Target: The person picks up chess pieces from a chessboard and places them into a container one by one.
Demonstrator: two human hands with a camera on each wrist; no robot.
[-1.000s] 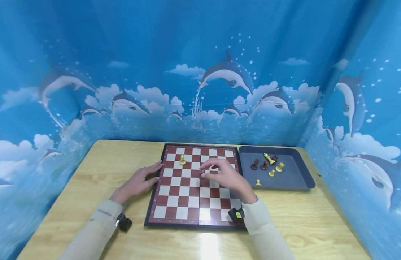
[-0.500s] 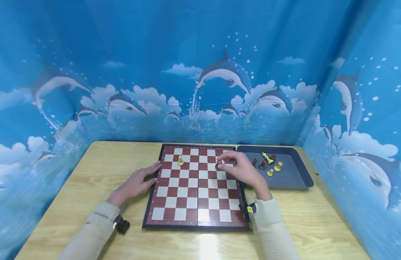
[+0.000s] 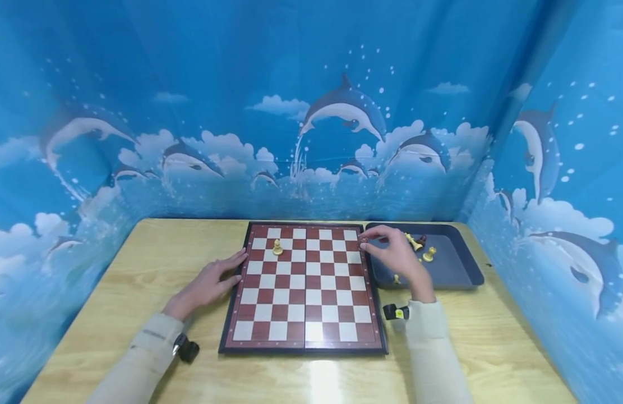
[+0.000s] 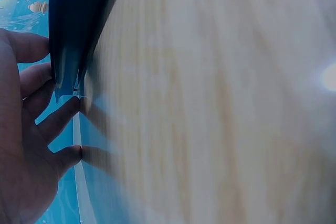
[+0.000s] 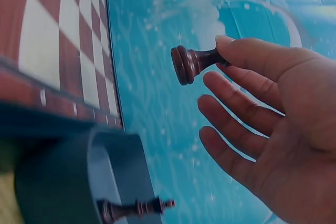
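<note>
My right hand pinches a dark brown chess piece between thumb and index finger, over the board's upper right edge beside the tray. In the right wrist view its round base points left, and the fingertips hide its head. My left hand lies with fingers extended against the left edge of the chessboard. The left wrist view shows those fingers at the board's dark side. A single cream chess piece stands upright on the board's upper left part.
Right of the board sits a dark grey tray. It holds loose pieces, among them a cream king, a cream rook and a dark piece. My right hand covers part of it. A dolphin-print curtain surrounds the wooden table.
My right hand has carried the dark chess piece from the middle of the board rightward and back to the board's right edge. The left hand stays at the left edge.
</note>
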